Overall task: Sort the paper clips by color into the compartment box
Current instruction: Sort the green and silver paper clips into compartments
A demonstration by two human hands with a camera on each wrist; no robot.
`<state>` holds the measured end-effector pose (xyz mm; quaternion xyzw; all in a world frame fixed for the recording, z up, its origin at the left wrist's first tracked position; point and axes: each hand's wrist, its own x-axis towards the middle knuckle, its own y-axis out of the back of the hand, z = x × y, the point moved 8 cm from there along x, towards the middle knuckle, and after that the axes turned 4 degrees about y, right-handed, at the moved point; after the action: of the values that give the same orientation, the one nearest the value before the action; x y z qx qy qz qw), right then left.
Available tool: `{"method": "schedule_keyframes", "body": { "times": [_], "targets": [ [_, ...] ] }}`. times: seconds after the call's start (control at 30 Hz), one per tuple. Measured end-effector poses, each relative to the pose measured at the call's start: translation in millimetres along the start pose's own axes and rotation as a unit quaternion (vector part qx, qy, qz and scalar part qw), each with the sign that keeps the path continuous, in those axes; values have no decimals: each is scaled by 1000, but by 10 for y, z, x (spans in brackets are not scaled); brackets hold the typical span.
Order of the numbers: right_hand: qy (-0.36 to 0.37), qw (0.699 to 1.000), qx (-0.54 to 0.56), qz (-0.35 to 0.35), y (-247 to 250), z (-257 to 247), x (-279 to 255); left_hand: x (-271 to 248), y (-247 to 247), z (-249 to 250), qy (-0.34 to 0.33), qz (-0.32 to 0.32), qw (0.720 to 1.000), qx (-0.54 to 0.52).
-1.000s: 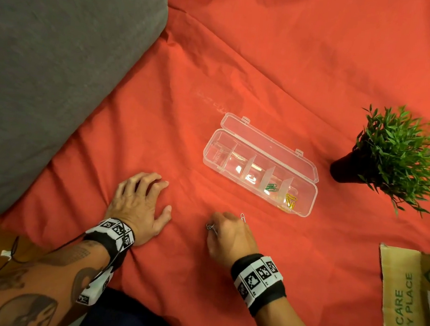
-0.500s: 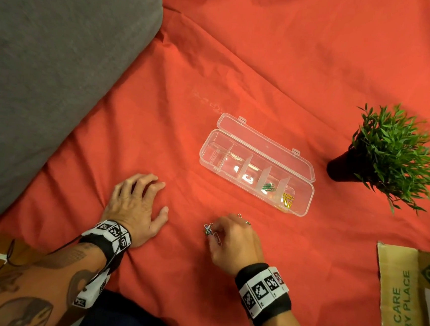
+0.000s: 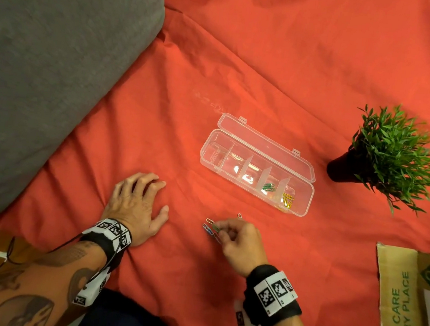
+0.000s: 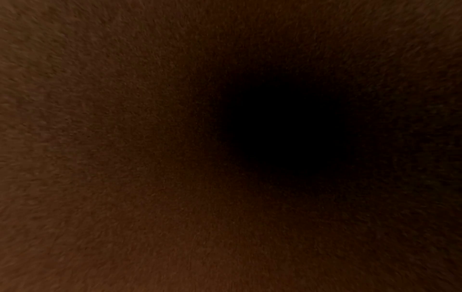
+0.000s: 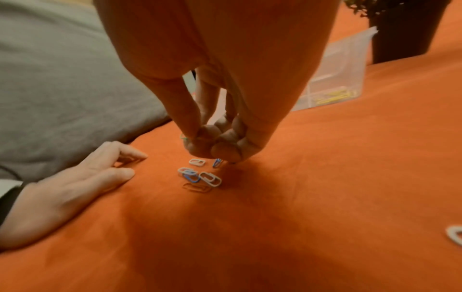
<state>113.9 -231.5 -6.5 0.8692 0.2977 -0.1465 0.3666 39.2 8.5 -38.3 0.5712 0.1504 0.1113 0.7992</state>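
A red bedsheet [image 3: 296,65] is covering the surface, a grey cushion [image 3: 47,67] lying at ten o'clock. The right hand [image 3: 238,240] is pinching a green paper clip [image 3: 215,227] above the loose paper clips [image 5: 200,175]; the clear compartment box [image 3: 258,164] is lying open at one o'clock from them. The left hand [image 3: 136,202] is resting flat, fingers relaxed.

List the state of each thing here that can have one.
Clear plastic compartment box: lid open, green and yellow clips inside.
Left hand: flat on the red cloth.
Right hand: pinching a green paper clip.
Loose white and blue paper clips: unsorted on cloth.
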Motion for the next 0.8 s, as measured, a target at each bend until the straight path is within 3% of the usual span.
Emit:
{"method": "schedule_keyframes", "body": {
  "times": [0.17, 0.27, 0.37, 0.43, 0.8],
  "targets": [
    [-11, 998, 48, 38, 175, 192, 1, -1, 8, 0, 1, 2, 1000, -3],
    [-1, 985, 62, 158, 546, 174, -5, -4, 7, 4, -4, 6, 1000, -1],
    [14, 953, 27, 300, 1027, 47, -58, 0, 6, 12, -5, 6, 1000, 1],
    [17, 938, -8, 346, 1233, -60, -75, 1, 10, 9, -3, 7, 1000, 0],
    [15, 924, -83, 373, 1399, -111, 54, 2, 5, 3, -2, 8, 1000, -1]
  ]
}}
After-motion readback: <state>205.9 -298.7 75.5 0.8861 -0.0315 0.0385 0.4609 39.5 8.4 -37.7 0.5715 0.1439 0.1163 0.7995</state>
